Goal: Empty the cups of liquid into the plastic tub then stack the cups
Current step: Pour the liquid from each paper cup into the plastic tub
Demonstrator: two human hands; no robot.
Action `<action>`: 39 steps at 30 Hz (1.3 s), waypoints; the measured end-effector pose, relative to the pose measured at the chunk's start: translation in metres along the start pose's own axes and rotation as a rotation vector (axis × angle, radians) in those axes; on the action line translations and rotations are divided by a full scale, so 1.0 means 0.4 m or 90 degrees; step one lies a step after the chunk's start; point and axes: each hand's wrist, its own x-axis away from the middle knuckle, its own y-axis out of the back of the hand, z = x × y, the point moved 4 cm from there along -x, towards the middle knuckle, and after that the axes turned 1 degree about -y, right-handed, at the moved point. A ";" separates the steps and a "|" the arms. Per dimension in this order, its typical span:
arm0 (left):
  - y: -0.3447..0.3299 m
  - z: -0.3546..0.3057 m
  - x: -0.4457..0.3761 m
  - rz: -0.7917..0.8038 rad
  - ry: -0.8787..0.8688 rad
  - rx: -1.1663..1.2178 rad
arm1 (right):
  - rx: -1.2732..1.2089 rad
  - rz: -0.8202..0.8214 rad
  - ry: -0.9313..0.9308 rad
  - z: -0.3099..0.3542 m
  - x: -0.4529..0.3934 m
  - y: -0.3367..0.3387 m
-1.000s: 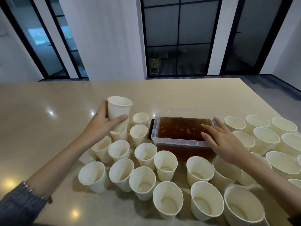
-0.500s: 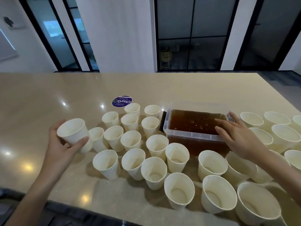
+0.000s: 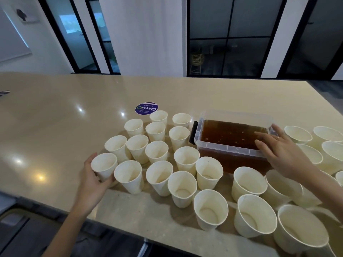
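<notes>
A clear plastic tub full of brown liquid stands at the middle right of the beige table. Several white paper cups surround it, upright and looking empty. My left hand grips one white cup at the left end of the group, standing on the table beside another cup. My right hand lies over the tub's right front corner with fingers stretched out above the liquid, holding nothing.
A round purple sticker lies on the table behind the cups. More cups crowd the right side. The table's near edge runs diagonally below the cups. Glass doors stand behind the table.
My left hand has carried its cup from above the far cups down to the left end of the group, onto the table. The right hand has stayed at the tub. The camera shifted left.
</notes>
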 end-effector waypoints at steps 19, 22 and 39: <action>0.020 -0.124 0.048 -0.133 -0.141 -0.117 | 0.008 0.005 -0.007 0.009 0.003 0.003; -0.029 -0.248 0.039 -0.128 -0.300 -0.151 | 0.011 0.006 -0.009 0.007 0.003 0.001; -0.610 -0.608 -0.095 0.426 -0.600 -0.236 | -0.051 0.045 -0.001 0.013 0.000 0.029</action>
